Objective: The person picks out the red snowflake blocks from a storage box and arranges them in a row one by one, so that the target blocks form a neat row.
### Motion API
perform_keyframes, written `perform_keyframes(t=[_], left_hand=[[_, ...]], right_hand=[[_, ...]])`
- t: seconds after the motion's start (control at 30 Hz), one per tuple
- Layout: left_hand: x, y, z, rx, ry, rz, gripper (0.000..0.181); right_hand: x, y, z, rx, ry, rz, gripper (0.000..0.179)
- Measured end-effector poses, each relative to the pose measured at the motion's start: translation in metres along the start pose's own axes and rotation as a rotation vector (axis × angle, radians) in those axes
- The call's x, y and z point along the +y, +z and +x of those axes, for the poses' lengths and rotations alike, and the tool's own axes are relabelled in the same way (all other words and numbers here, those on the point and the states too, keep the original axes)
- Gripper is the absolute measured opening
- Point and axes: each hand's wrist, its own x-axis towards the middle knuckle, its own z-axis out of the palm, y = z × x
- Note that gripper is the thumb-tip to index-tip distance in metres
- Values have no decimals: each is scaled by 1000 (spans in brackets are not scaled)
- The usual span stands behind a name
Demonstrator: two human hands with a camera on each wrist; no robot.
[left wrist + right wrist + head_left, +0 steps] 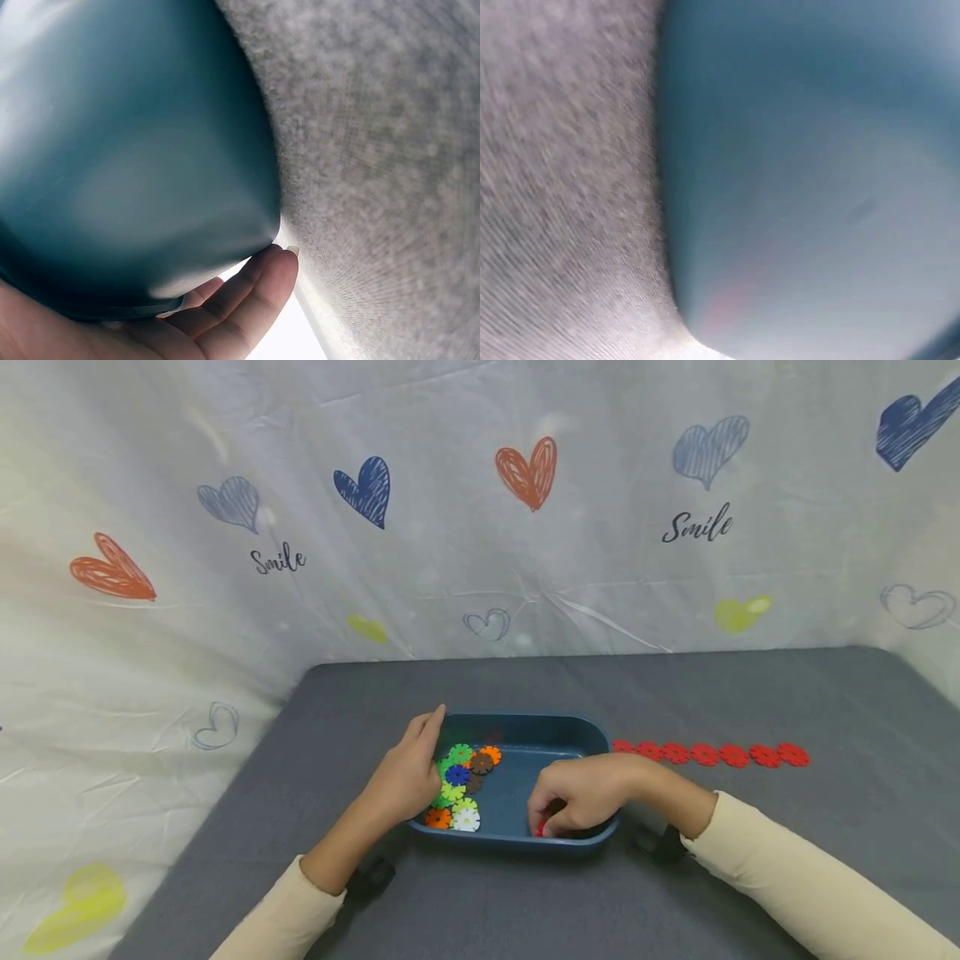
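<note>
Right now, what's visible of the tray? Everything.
The tray is dark teal-blue, smooth and slightly glossy, apparently plastic: a rounded rectangle with raised walls and a rim. It sits open side up on the gray table, long sides running left to right. The left hand grips its left end. Colored discs lie inside, toward that end. The right hand is in the right end, pinching a red disc; whether it touches the tray is unclear.

"Smile" (697,524) twice on white backdrop (442,410)
</note>
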Motion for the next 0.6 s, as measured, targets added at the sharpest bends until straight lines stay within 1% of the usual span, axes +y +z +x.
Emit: perform_keyframes(t=[0.1,0.23,0.43,0.53,0.6], left_hand=[[0,0,0,5,-3,2,75],[-1,0,-1,7,5,1,75],[0,0,-1,13,11,2,74],[1,0,-1,10,10,2,74],[1,0,-1,9,9,5,74]], right_hand=[[1,4,-1,97,-19,1,17],[0,7,-2,195,-34,30,17],[-4,12,-3,357,37,122,10],[-4,13,-4,408,61,135,9],[-4,13,-4,427,77,145,10]])
